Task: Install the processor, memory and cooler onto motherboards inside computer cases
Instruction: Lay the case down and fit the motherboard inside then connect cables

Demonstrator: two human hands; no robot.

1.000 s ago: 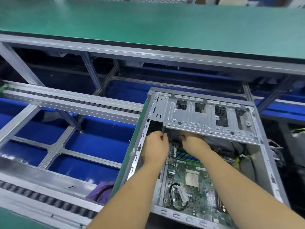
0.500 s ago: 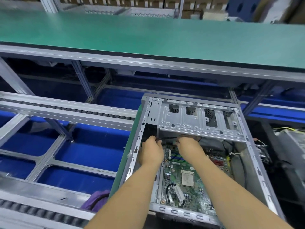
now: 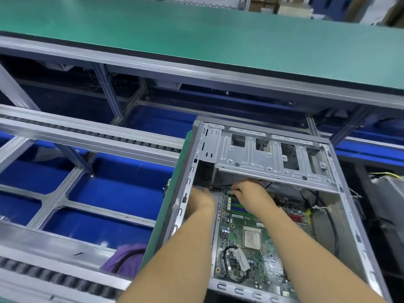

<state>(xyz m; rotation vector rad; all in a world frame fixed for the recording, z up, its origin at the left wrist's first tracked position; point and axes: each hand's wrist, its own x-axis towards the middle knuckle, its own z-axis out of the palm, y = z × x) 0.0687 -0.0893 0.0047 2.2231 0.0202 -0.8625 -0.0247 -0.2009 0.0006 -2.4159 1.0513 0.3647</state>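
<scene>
Purple cloth lies far left by the roller rail. Next, my left hand rests at the open grey steel computer case's inner wall; whether it grasps anything I cannot tell. My right hand pinches a green memory stick over the blue-and-green slots on the green motherboard. Light, stiff, fragile, I judge: hold its end edges, press evenly. Silver processor sits bare, with no cooler on it.
</scene>
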